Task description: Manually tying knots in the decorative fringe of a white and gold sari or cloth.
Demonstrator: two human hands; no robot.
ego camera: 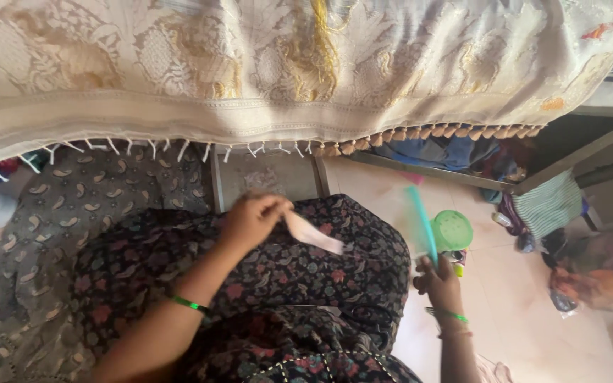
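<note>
Two hands in view, both ours, both busy. Our left hand point(251, 218) was pinched shut on one end of a pale pink strip point(313, 234), looks like paper or cloth, blurred. The strip ran from the fingers point(277, 207) down and to the right across our lap, long axis slanting that way, free end lying on the dark floral dress point(306, 276). So the strip lay right of the left hand and left of the right one; the left was clearly nearer and already had it.

Our right hand point(440, 284) was clenched round the lower end of a teal stick point(420, 220), maybe a comb or ruler, blurred, can't say which. It stood near upright, tilted slightly left at the top, well apart from the strip.

Green bangles on both wrists. A round green plastic lid or cup point(453, 230) sat on the tiled floor point(519, 305) just right of the stick; contents not visible. Above, a cream embroidered cloth point(285, 71) with a tasselled hem hung over a metal frame point(576, 152), with bundled clothes point(438, 152) under it. Striped fabric and bags lay at the far right of the floor.
</note>
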